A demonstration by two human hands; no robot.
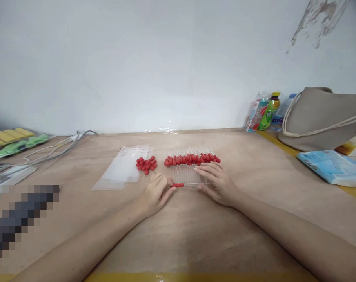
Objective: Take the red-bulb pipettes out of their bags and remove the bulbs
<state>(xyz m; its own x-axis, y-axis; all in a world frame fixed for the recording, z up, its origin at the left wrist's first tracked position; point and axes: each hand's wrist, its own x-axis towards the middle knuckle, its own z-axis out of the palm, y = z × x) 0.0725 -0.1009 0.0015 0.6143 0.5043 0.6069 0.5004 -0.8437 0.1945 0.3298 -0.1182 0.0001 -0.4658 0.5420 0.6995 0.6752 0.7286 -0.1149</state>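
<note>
On a flat brown table [178, 243], a bare right hand [219, 183] is curving, grip unclear, while a bare left hand [157, 192] is pinching. Over a row of clear, red-bulbed sticks [192, 158], a thin see-through tube [192, 184] is stretching between both hands, its red end [178, 185] pinched. A slipping pinch could be knocking the row crooked.

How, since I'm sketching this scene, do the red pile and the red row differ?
The red pile is a compact cluster; the red row stretches sideways. The red pile lies by the plastic bags, the red row among clear sticks. Both are bright red.
</note>
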